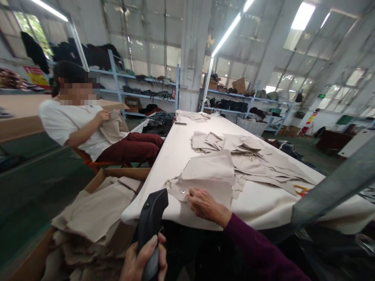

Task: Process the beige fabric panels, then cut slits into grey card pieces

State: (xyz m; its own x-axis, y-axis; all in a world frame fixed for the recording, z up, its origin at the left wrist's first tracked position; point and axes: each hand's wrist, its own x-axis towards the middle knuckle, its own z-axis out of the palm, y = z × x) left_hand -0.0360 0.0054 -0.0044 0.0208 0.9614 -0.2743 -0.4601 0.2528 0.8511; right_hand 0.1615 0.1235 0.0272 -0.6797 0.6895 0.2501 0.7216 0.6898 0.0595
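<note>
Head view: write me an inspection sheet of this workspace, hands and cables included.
Surface: white-covered table, its cover creased near the front edge.
Job's things: beige fabric piece lying at the near end; black handheld device.
Clutter: overlapping fabric pieces beyond; orange object by the metal post.
Hands: left hand grips the device; right hand touches the fabric piece, grip unclear.
Cables: nothing seen.
Surroundings: seated co-worker holding beige cloth; cardboard box of fabric pieces; blue shelves with goods behind.
</note>
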